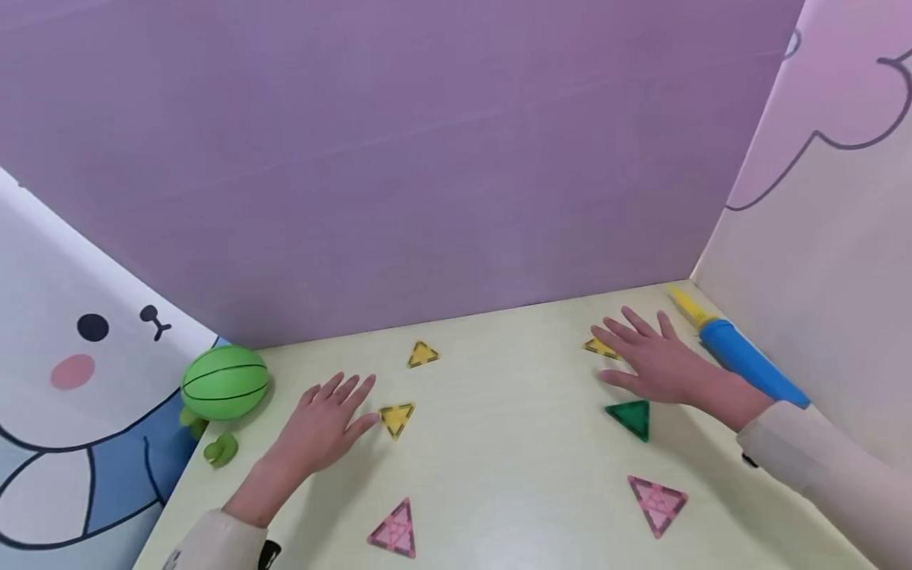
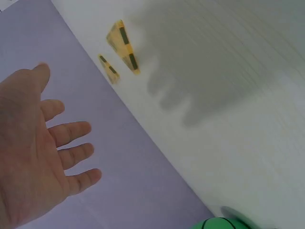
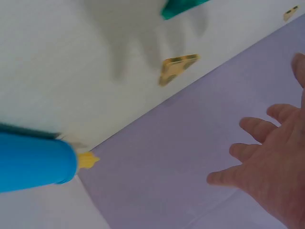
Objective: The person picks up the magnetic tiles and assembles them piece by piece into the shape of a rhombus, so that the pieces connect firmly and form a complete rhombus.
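Observation:
Palm down over the left part of the table, my left hand [image 1: 324,427] has its fingers spread and holds nothing. Beside its thumb lies a yellow triangle tile [image 1: 397,419], with a second yellow triangle tile [image 1: 423,354] farther back. My right hand [image 1: 651,360] is also spread and holds nothing, hovering above its shadow. It partly covers another yellow triangle tile [image 1: 597,347], shown whole in the right wrist view. Just below that hand is a green triangle tile [image 1: 632,418]. Two pink triangle tiles lie nearer the front, one left [image 1: 395,530] and one right [image 1: 658,504].
A green ball [image 1: 225,383] with black lines stands at the left edge, close to a small green toy [image 1: 221,450]. Along the right edge lies a blue tube with a yellow tip [image 1: 751,360]. Purple [image 1: 427,174] and painted walls enclose the table's back and sides.

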A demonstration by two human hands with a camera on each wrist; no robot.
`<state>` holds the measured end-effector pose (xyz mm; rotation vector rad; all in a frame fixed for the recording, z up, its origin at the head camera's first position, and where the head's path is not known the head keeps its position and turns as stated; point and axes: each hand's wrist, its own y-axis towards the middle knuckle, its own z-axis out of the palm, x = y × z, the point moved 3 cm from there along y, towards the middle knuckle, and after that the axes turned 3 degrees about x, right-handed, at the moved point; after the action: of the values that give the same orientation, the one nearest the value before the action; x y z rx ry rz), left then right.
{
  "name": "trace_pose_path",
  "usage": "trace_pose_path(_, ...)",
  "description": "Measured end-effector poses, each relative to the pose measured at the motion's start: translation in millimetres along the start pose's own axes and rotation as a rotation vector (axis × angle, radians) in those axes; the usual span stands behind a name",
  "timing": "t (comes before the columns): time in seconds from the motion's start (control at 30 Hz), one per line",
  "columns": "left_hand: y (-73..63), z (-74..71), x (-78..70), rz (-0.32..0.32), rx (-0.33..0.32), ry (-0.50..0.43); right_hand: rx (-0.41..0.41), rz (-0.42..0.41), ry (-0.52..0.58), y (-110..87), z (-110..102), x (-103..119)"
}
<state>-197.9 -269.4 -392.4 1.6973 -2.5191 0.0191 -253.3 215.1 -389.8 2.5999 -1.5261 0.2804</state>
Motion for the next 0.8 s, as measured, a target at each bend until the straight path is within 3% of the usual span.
trace_pose_path(0.23,8.1,18.9,5.7,-0.026,0.08,-0.048,0.035,-0.049,-0.041,26.3,7.1,17.7)
trace_pose_path(0.5,8.4,53.8,-13.5,0.049,0.223,-0.087,0.051,-0.119,-0.082,35.6,23.5,39.9)
trace_pose_path(0.67,7.9,62.2,-26.0,0.108,0.206,-0.105,0.053,-0.16,-0.094,29.4,30.8,51.7)
trace_pose_path(0.8,12.6,59.9,-39.2,0.133,0.195,-0.134,0.059,-0.196,-0.099,22.5,35.9,60.7)
